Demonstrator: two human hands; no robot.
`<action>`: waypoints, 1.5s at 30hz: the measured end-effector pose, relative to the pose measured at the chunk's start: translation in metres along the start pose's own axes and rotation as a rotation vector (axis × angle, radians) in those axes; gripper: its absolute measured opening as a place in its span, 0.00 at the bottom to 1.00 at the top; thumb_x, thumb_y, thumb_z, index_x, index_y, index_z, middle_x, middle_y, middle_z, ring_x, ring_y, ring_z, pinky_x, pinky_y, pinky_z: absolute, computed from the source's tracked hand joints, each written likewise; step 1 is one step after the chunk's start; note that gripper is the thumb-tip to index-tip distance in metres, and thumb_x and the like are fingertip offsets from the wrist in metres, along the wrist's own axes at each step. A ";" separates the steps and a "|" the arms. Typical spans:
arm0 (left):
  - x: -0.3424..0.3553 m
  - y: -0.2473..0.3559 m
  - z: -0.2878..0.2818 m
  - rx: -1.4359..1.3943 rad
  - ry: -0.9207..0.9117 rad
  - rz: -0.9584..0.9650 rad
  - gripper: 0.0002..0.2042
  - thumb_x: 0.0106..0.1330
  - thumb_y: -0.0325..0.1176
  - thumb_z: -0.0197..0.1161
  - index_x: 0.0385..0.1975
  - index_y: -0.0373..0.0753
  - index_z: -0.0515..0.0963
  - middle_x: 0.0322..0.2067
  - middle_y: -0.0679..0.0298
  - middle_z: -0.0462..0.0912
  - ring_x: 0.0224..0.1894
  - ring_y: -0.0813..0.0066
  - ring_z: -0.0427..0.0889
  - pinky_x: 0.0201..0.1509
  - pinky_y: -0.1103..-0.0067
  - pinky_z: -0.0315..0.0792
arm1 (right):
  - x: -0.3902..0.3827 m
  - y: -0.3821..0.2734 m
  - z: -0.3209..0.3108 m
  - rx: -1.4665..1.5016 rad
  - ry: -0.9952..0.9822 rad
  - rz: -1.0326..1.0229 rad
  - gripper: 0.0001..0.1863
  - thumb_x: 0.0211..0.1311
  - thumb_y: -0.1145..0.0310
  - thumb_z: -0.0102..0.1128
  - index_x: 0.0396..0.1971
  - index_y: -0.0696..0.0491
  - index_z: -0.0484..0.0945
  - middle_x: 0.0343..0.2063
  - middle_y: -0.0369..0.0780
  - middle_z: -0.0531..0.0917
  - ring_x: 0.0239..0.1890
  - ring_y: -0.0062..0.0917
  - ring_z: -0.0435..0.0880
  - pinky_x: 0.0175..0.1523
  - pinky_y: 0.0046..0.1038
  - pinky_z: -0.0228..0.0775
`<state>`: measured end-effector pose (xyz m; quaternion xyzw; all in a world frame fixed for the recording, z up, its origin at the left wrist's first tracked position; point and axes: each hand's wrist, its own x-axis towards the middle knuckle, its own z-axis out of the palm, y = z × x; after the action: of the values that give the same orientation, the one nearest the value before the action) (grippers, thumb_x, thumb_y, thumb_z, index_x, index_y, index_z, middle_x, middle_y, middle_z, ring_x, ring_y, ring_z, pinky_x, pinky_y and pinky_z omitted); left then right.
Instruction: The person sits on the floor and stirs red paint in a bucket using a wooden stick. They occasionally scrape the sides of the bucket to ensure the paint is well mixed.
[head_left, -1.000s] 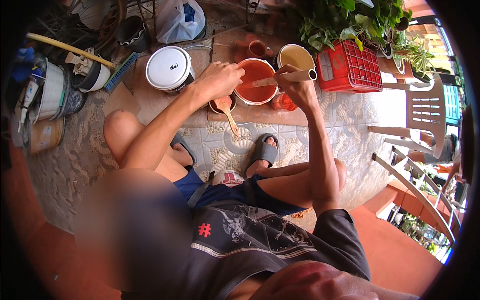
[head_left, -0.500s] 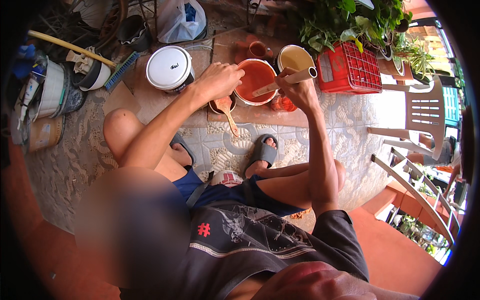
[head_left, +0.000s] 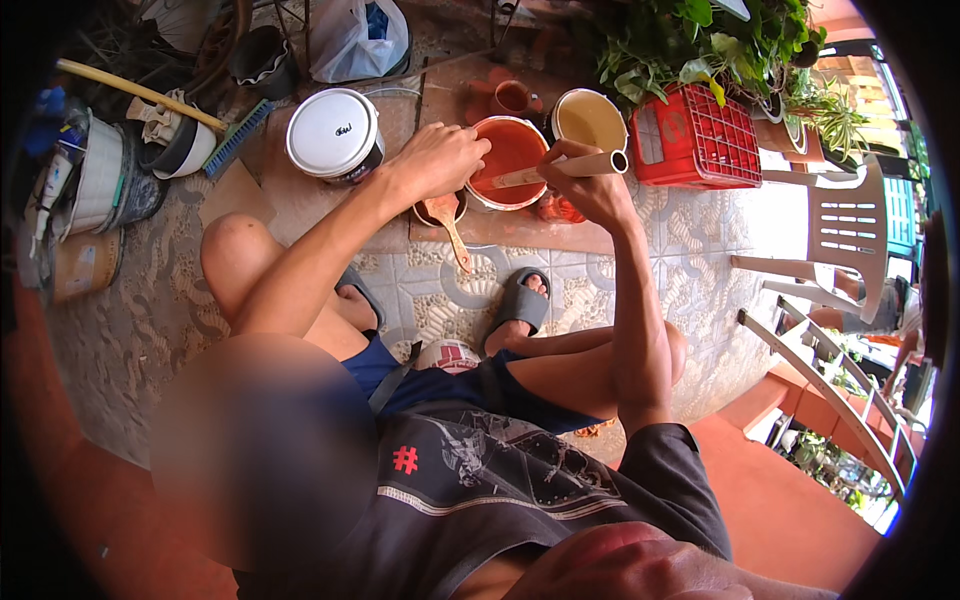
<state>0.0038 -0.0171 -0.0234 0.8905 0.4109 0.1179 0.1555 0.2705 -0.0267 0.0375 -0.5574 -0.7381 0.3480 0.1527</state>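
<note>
An open bucket of orange-red paint [head_left: 518, 146] stands before me on the floor. My right hand [head_left: 590, 188] is closed around a pale hollow tube [head_left: 518, 178], whose lower part is coated with paint and reaches into the bucket. At the bucket's left rim is my left hand [head_left: 447, 160], its fingers closed on the edge. Just below that hand, a paintbrush [head_left: 443, 212] with an orange-stained handle rests across a small paint container [head_left: 428, 215].
A white-lidded bucket [head_left: 333, 133] stands to the left, a bucket of tan liquid [head_left: 590, 118] behind right. Farther right are a red crate [head_left: 697, 138], a plastic chair [head_left: 845, 225] and a ladder [head_left: 825, 375]. A broom [head_left: 235, 138] lies far left.
The tube's lower end has moved left across the bucket, and the tube tilts less. My right hand has shifted slightly left with it; my left hand keeps its place at the rim.
</note>
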 end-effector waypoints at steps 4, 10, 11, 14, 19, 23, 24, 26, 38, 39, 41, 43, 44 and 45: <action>0.002 0.002 -0.002 0.012 0.014 0.000 0.08 0.70 0.34 0.67 0.42 0.36 0.82 0.38 0.52 0.86 0.45 0.51 0.88 0.51 0.59 0.80 | 0.001 0.003 0.004 -0.039 0.075 -0.062 0.09 0.67 0.64 0.68 0.40 0.53 0.87 0.26 0.39 0.87 0.30 0.23 0.88 0.37 0.30 0.78; 0.003 0.002 -0.002 0.011 0.021 -0.003 0.09 0.70 0.33 0.67 0.42 0.36 0.83 0.39 0.51 0.87 0.45 0.50 0.88 0.51 0.59 0.81 | 0.001 -0.001 0.002 -0.082 0.143 -0.071 0.09 0.68 0.64 0.68 0.40 0.53 0.87 0.26 0.38 0.87 0.28 0.21 0.87 0.36 0.28 0.77; 0.002 0.001 -0.002 0.012 0.023 -0.003 0.09 0.70 0.33 0.67 0.43 0.35 0.83 0.39 0.51 0.87 0.45 0.50 0.88 0.52 0.59 0.81 | 0.002 -0.002 0.001 -0.064 0.107 -0.039 0.09 0.68 0.64 0.68 0.40 0.53 0.87 0.26 0.38 0.87 0.28 0.21 0.87 0.36 0.27 0.77; 0.002 0.001 -0.002 0.006 0.008 -0.014 0.09 0.70 0.33 0.67 0.43 0.35 0.83 0.39 0.51 0.87 0.45 0.50 0.88 0.52 0.59 0.81 | 0.001 -0.002 -0.001 -0.021 0.020 0.023 0.10 0.68 0.63 0.69 0.40 0.54 0.87 0.25 0.38 0.87 0.29 0.21 0.87 0.36 0.27 0.77; 0.001 0.001 -0.003 0.005 0.003 -0.014 0.09 0.70 0.34 0.67 0.43 0.35 0.83 0.39 0.51 0.86 0.46 0.50 0.88 0.52 0.59 0.81 | 0.002 0.007 0.003 0.068 0.067 -0.057 0.10 0.67 0.64 0.70 0.40 0.56 0.87 0.25 0.38 0.87 0.30 0.21 0.87 0.36 0.26 0.77; 0.000 0.000 -0.003 0.002 -0.001 -0.011 0.09 0.70 0.34 0.67 0.43 0.35 0.83 0.39 0.51 0.86 0.46 0.50 0.88 0.53 0.59 0.81 | 0.002 -0.001 0.003 -0.045 0.121 -0.023 0.10 0.67 0.65 0.70 0.40 0.56 0.87 0.27 0.39 0.88 0.31 0.21 0.88 0.37 0.26 0.79; 0.000 0.000 -0.003 0.003 0.002 -0.008 0.09 0.70 0.34 0.67 0.43 0.35 0.83 0.39 0.51 0.86 0.46 0.50 0.88 0.53 0.59 0.81 | 0.001 -0.003 0.001 -0.099 0.129 -0.032 0.10 0.67 0.65 0.70 0.40 0.56 0.87 0.27 0.40 0.88 0.31 0.21 0.89 0.37 0.27 0.79; 0.000 0.000 -0.003 0.000 0.000 -0.012 0.09 0.70 0.34 0.67 0.43 0.35 0.83 0.39 0.51 0.86 0.46 0.50 0.88 0.53 0.59 0.81 | 0.001 -0.004 -0.001 -0.115 0.121 -0.011 0.10 0.67 0.65 0.70 0.41 0.56 0.87 0.28 0.40 0.89 0.31 0.21 0.89 0.37 0.27 0.80; 0.000 0.001 -0.003 0.010 -0.020 -0.015 0.10 0.70 0.34 0.67 0.43 0.35 0.83 0.40 0.51 0.87 0.46 0.50 0.88 0.52 0.59 0.80 | 0.007 0.005 0.009 0.019 0.151 0.005 0.12 0.64 0.63 0.71 0.41 0.55 0.88 0.27 0.41 0.88 0.32 0.28 0.89 0.39 0.33 0.79; -0.002 0.000 -0.002 0.007 -0.008 -0.014 0.10 0.70 0.35 0.67 0.43 0.35 0.83 0.40 0.51 0.87 0.46 0.50 0.88 0.52 0.59 0.80 | 0.005 0.000 0.007 -0.051 0.149 0.015 0.12 0.65 0.64 0.72 0.42 0.56 0.88 0.28 0.41 0.89 0.32 0.25 0.90 0.38 0.30 0.79; -0.003 -0.003 0.000 0.014 0.043 0.021 0.09 0.69 0.34 0.67 0.41 0.35 0.84 0.39 0.48 0.88 0.43 0.49 0.90 0.48 0.59 0.83 | 0.005 -0.005 0.003 -0.110 0.118 0.038 0.11 0.66 0.65 0.72 0.42 0.56 0.88 0.30 0.41 0.89 0.33 0.22 0.90 0.38 0.28 0.80; -0.003 -0.003 0.000 0.026 0.036 0.017 0.09 0.70 0.34 0.66 0.41 0.35 0.84 0.40 0.48 0.88 0.42 0.49 0.90 0.48 0.59 0.83 | 0.004 -0.004 -0.002 -0.083 0.065 0.068 0.12 0.65 0.65 0.72 0.42 0.56 0.88 0.30 0.41 0.89 0.34 0.22 0.90 0.38 0.28 0.80; -0.004 -0.003 0.001 0.034 0.004 -0.006 0.09 0.70 0.34 0.66 0.42 0.35 0.83 0.40 0.50 0.88 0.44 0.50 0.89 0.50 0.59 0.81 | 0.004 -0.002 -0.001 -0.041 0.057 0.043 0.11 0.65 0.65 0.72 0.42 0.56 0.88 0.30 0.41 0.89 0.34 0.22 0.90 0.38 0.28 0.80; -0.005 -0.003 0.001 0.043 -0.028 -0.028 0.10 0.71 0.35 0.66 0.44 0.36 0.83 0.40 0.51 0.87 0.45 0.50 0.88 0.52 0.59 0.80 | 0.003 0.002 0.000 0.003 0.050 0.019 0.11 0.65 0.65 0.72 0.42 0.56 0.88 0.29 0.41 0.89 0.34 0.22 0.90 0.38 0.28 0.80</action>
<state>-0.0009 -0.0196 -0.0255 0.8894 0.4235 0.0943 0.1437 0.2707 -0.0241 0.0358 -0.5728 -0.7283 0.3364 0.1685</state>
